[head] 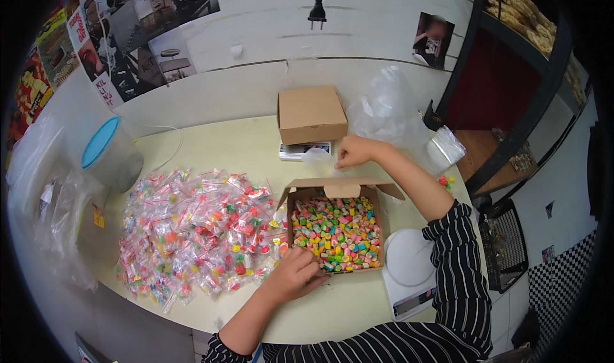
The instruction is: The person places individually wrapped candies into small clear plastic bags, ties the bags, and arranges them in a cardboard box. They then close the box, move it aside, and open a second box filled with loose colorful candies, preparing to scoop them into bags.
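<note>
An open cardboard box [383, 238] full of small multicoloured candies [336, 233] sits in front of me, its lid flap raised at the far side. My left hand [293, 275] is at the box's front left corner, fingers curled over the wall and thumb outside. Beyond the raised lid, my right hand [359, 151] has its fingertips pinched at a thin translucent plastic bag [318, 157]. Left of the box spreads a heap of small clear zip bags [192, 233] with candies in them. A white kitchen scale [410, 257] stands close by on the right.
A closed cardboard box [312, 111] rests on a second scale [290, 152] at the back. Crumpled clear plastic [388, 108] and a packet of plastic [446, 148] lie at the back right. A blue-lidded tub [112, 156] stands left; a black shelf frame [499, 137] rises right.
</note>
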A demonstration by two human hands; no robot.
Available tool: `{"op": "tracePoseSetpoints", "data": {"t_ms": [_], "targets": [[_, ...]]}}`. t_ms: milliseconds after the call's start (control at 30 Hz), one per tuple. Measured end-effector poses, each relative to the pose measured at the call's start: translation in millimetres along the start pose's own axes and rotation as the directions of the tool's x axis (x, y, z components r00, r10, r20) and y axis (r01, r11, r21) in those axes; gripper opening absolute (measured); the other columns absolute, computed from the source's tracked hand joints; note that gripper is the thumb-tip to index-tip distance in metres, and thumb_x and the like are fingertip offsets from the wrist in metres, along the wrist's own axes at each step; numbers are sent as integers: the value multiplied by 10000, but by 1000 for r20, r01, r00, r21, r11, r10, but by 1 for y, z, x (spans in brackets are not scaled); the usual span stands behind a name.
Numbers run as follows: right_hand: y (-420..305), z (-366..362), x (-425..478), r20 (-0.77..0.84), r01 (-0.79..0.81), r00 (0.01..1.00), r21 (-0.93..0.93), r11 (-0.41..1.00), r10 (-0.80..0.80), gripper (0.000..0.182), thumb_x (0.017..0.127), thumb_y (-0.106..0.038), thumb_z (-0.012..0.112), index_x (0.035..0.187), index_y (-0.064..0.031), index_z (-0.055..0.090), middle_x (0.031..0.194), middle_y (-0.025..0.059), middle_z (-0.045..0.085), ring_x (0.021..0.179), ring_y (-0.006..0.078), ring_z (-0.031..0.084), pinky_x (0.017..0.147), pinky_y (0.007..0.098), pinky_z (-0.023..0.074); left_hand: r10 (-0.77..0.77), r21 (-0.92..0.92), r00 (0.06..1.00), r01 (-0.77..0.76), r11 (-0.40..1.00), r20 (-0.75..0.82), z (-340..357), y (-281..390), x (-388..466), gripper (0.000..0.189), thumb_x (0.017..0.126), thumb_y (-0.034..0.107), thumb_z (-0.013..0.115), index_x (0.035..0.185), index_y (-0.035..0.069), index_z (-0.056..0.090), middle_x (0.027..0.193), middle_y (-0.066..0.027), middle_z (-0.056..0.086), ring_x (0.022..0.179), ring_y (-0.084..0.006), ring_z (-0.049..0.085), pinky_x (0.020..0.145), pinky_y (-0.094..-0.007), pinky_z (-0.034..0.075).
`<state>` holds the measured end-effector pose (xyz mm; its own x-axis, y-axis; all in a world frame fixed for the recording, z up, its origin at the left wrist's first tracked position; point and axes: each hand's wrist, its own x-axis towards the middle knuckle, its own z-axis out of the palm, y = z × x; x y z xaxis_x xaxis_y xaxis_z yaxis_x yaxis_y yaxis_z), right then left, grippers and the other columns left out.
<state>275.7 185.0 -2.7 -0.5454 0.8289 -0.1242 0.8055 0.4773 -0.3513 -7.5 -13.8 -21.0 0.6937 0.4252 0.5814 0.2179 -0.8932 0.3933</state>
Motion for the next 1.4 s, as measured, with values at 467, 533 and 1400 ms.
{"op": "tracePoseSetpoints", "data": {"t_ms": [467,533,1400], "targets": [[12,23,2,66,-132,991,223,966,120,263,728,-300,628,751,-40,660,683,96,640,620,212,590,582,345,471,-30,-3,1000,30,1000,1,1,3,1,285,608,100,767,685,90,494,736,-45,446,700,-225,433,597,-324,339],[3,19,-1,-13,-71,997,229,971,76,236,728,-273,628,753,-40,650,686,107,633,641,221,594,596,351,466,-43,18,999,43,999,6,-3,5,2,278,607,98,768,682,93,500,738,-43,442,704,-224,432,598,-322,340],[54,-29,-51,-113,-139,840,901,411,531,348,871,-393,529,1122,-152,521,1248,6,442,1192,180,355,979,507,242,-53,25,998,52,998,28,2,0,-6,312,595,133,783,703,86,494,743,-52,440,707,-233,428,597,-334,333]]}}
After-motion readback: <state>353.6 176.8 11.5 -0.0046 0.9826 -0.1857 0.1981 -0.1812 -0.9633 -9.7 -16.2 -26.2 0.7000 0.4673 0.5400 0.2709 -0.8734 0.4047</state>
